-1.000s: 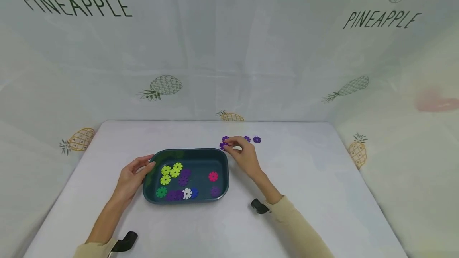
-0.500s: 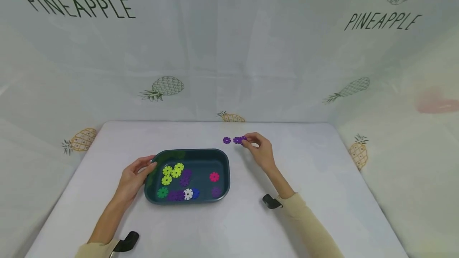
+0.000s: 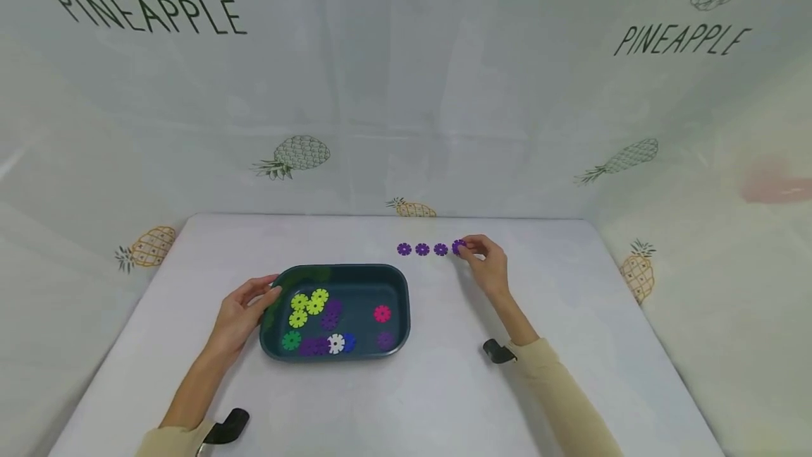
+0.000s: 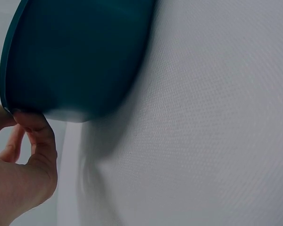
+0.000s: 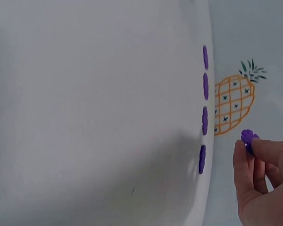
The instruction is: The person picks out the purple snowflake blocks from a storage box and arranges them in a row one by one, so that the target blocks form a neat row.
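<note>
In the head view, the left hand (image 3: pixel 240 312) is gripping the teal tray (image 3: pixel 355 288) at its near rim; yellow discs (image 3: pixel 315 307) and a pink disc (image 3: pixel 382 314) are lying inside, to its right. The right hand (image 3: pixel 491 271) is pinching a purple disc (image 3: pixel 458 247), with a row of purple discs (image 3: pixel 422 250) extending to its left.

In the left wrist view, thumb and fingers are closing on the tray's edge.

In the right wrist view, thumb and fingertips are holding the purple disc; four others are lying beside the hand on the table (image 5: pixel 94 94).

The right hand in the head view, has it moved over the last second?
Yes, the right hand has moved right. It was partly below the middle orange pineapple print; now it is wholly to that print's right.
</note>
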A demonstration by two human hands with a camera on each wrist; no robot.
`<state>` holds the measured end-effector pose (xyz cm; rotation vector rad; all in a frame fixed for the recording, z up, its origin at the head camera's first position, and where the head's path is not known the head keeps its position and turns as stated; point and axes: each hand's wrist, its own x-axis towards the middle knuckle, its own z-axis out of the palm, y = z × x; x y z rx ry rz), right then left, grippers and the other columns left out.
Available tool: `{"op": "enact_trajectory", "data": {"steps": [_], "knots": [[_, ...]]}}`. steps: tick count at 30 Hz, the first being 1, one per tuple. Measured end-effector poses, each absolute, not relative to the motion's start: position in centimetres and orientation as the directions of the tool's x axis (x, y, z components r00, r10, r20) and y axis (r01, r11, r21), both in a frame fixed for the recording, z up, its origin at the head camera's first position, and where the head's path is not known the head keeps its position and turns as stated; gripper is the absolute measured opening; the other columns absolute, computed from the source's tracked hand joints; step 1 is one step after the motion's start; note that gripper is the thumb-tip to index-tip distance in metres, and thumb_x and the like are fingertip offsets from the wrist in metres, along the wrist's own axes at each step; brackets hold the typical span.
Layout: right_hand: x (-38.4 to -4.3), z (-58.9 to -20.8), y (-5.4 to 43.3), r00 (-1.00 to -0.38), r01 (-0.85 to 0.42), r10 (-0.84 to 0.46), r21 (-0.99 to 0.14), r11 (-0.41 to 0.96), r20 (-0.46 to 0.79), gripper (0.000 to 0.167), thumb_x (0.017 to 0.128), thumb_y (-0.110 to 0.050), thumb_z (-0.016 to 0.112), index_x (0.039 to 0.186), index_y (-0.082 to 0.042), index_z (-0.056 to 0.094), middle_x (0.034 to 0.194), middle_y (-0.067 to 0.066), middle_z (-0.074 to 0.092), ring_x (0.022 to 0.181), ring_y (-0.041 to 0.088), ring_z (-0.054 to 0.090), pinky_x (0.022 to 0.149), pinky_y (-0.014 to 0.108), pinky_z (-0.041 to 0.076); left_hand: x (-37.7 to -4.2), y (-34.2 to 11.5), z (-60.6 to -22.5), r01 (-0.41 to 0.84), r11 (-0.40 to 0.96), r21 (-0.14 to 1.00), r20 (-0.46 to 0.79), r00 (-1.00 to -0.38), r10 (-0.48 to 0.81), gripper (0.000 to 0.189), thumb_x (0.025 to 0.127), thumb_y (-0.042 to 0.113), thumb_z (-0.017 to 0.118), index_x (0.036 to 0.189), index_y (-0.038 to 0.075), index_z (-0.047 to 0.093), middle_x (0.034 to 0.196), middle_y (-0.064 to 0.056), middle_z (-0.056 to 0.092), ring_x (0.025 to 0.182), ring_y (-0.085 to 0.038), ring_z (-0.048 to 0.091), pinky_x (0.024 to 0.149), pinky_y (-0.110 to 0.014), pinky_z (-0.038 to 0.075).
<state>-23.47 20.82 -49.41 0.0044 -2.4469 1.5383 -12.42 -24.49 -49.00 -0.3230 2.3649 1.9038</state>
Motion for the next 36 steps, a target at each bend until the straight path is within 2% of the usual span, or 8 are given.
{"op": "enact_trajectory", "data": {"steps": [5, 10, 21, 23, 26, 29, 32, 36], "knots": [[-23.8, -49.5, 21.9, -0.968, -0.083, 0.171, -0.873, 0.480, 0.186, 0.021, 0.095, -0.009, 0.075, 0.114, -0.001, 0.072, 0.105, 0.017, 0.071, 0.100, 0.029, 0.067, 0.076, 0.017, 0.047, -12.4, -24.5, -49.1, -0.220, 0.208, 0.953, -0.200, -0.973, -0.114, 0.059, 0.102, 0.042, 0.065, 0.147, 0.008, 0.051, 0.128, -0.001, 0.053, 0.102, -0.011, 0.057, 0.079, -0.022, 0.053], [-24.2, -49.7, 23.3, -0.968, -0.049, 0.192, -0.871, 0.488, 0.162, 0.021, 0.095, -0.008, 0.074, 0.114, 0.000, 0.071, 0.107, 0.019, 0.071, 0.100, 0.029, 0.067, 0.073, 0.012, 0.047, -12.6, -24.6, -49.3, -0.230, 0.198, 0.953, -0.210, -0.971, -0.117, 0.058, 0.102, 0.040, 0.065, 0.149, 0.008, 0.050, 0.131, -0.003, 0.052, 0.103, -0.011, 0.056, 0.080, -0.022, 0.053], [-25.0, -50.4, 24.9, -0.982, -0.004, 0.159, -0.845, 0.535, 0.106, 0.022, 0.097, -0.005, 0.071, 0.116, 0.005, 0.069, 0.109, 0.023, 0.070, 0.103, 0.035, 0.066, 0.071, 0.012, 0.046, -12.4, -24.5, -49.1, -0.203, 0.207, 0.957, -0.183, -0.977, -0.108, 0.059, 0.102, 0.041, 0.065, 0.147, 0.006, 0.052, 0.129, -0.006, 0.053, 0.102, -0.010, 0.055, 0.078, -0.022, 0.052], [-25.2, -50.6, 24.8, -0.985, -0.015, 0.135, -0.828, 0.561, 0.109, 0.021, 0.097, -0.004, 0.071, 0.115, 0.006, 0.069, 0.108, 0.024, 0.070, 0.102, 0.037, 0.066, 0.076, 0.017, 0.050, -12.3, -24.6, -49.1, -0.205, 0.207, 0.957, -0.185, -0.977, -0.111, 0.059, 0.102, 0.040, 0.065, 0.148, 0.006, 0.051, 0.131, -0.007, 0.052, 0.102, -0.010, 0.056, 0.078, -0.022, 0.052], [-25.5, -50.6, 24.7, -0.988, -0.040, 0.096, -0.791, 0.610, 0.124, 0.020, 0.096, -0.001, 0.069, 0.114, 0.008, 0.068, 0.107, 0.026, 0.069, 0.102, 0.040, 0.067, 0.085, 0.033, 0.056, -12.2, -24.7, -49.2, -0.204, 0.210, 0.956, -0.184, -0.977, -0.110, 0.059, 0.102, 0.041, 0.065, 0.148, 0.006, 0.051, 0.132, -0.008, 0.052, 0.102, -0.010, 0.056, 0.079, -0.022, 0.052], [-25.8, -50.4, 24.7, -0.992, -0.062, 0.044, -0.758, 0.650, 0.119, 0.020, 0.097, 0.000, 0.067, 0.114, 0.010, 0.066, 0.108, 0.027, 0.068, 0.102, 0.042, 0.066, 0.091, 0.049, 0.054, -12.1, -24.8, -49.2, -0.209, 0.212, 0.955, -0.188, -0.975, -0.117, 0.059, 0.101, 0.043, 0.065, 0.146, 0.007, 0.052, 0.133, -0.008, 0.052, 0.103, -0.012, 0.057, 0.080, -0.022, 0.053], [-26.2, -50.4, 24.9, -0.995, -0.051, 0.028, -0.737, 0.674, 0.095, 0.020, 0.098, 0.000, 0.067, 0.114, 0.010, 0.066, 0.107, 0.027, 0.068, 0.101, 0.041, 0.066, 0.089, 0.047, 0.055, -12.1, -24.8, -49.1, -0.200, 0.208, 0.957, -0.179, -0.977, -0.115, 0.059, 0.101, 0.043, 0.065, 0.146, 0.006, 0.052, 0.129, -0.006, 0.053, 0.104, -0.012, 0.057, 0.080, -0.022, 0.053], [-26.4, -50.3, 25.3, -0.997, -0.036, 0.025, -0.725, 0.688, 0.072, 0.019, 0.098, -0.001, 0.067, 0.113, 0.010, 0.067, 0.104, 0.025, 0.067, 0.098, 0.038, 0.065, 0.083, 0.038, 0.054, -12.3, -24.6, -49.2, -0.198, 0.201, 0.959, -0.178, -0.977, -0.114, 0.059, 0.101, 0.042, 0.066, 0.145, 0.005, 0.053, 0.126, -0.004, 0.054, 0.103, -0.012, 0.057, 0.080, -0.022, 0.053]]}}
